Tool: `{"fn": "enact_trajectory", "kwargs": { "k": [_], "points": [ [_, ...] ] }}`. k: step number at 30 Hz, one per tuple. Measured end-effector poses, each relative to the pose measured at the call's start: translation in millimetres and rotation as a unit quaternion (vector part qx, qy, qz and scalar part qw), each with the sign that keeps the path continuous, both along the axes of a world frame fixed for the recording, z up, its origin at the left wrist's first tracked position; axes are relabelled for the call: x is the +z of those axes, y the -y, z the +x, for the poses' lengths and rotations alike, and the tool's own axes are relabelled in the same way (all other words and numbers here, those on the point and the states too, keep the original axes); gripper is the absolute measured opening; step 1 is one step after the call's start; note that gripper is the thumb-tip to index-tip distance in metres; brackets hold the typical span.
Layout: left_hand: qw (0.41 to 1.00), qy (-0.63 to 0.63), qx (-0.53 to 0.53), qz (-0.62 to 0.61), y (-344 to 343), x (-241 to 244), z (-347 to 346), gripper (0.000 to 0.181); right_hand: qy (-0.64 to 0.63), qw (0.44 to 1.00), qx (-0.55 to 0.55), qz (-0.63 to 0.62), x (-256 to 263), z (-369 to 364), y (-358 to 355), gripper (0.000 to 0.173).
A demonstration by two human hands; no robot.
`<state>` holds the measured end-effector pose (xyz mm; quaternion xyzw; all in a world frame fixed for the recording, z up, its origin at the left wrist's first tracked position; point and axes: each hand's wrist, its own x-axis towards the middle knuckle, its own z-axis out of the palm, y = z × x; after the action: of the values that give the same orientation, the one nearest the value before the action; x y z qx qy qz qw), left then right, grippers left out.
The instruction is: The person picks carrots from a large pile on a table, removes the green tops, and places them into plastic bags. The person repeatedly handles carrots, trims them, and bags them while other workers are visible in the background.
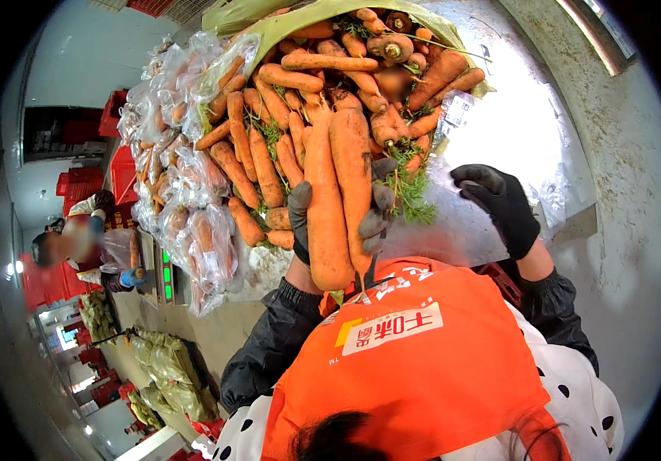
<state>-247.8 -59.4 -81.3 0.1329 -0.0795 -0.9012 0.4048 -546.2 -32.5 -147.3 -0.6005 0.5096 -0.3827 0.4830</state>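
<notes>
My left hand (374, 223), in a dark grey glove, grips two large carrots (328, 213) side by side. Its thumb lies along one side and its fingers wrap the other. My right hand (500, 203), in a black glove, is apart from the carrots, its fingers loosely bent and nothing visible in it. Beyond the left hand is a heap of loose, soil-marked carrots (267, 167), some with green tops (414, 193), spilling from a yellow-green woven sack (330, 10). Close to the right hand lies a stack of clear plastic bags (503, 132), brightly lit.
Filled clear bags of carrots (192, 173) are piled left of the heap. Past them is a scale with a green-lit display (167, 274), where another person (85, 236) handles a bag. Full sacks (172, 374) lie on the floor; red crates (79, 181) stand farther off.
</notes>
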Motion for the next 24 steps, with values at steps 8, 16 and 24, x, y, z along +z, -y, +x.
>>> {"fn": "enact_trajectory", "kwargs": {
  "k": [8,16,24],
  "points": [
    [0.979,0.171,0.081,-0.079,9,-1,-61,0.086,0.094,0.967,0.125,0.201,55,60,1,0.023],
    [0.985,0.16,0.044,-0.052,1,7,-77,0.085,-0.071,0.976,-0.033,-0.201,81,13,30,0.044],
    [0.984,0.169,-0.037,0.047,-21,4,-80,0.08,0.044,0.955,0.097,-0.277,86,27,88,0.078]
  ]
}}
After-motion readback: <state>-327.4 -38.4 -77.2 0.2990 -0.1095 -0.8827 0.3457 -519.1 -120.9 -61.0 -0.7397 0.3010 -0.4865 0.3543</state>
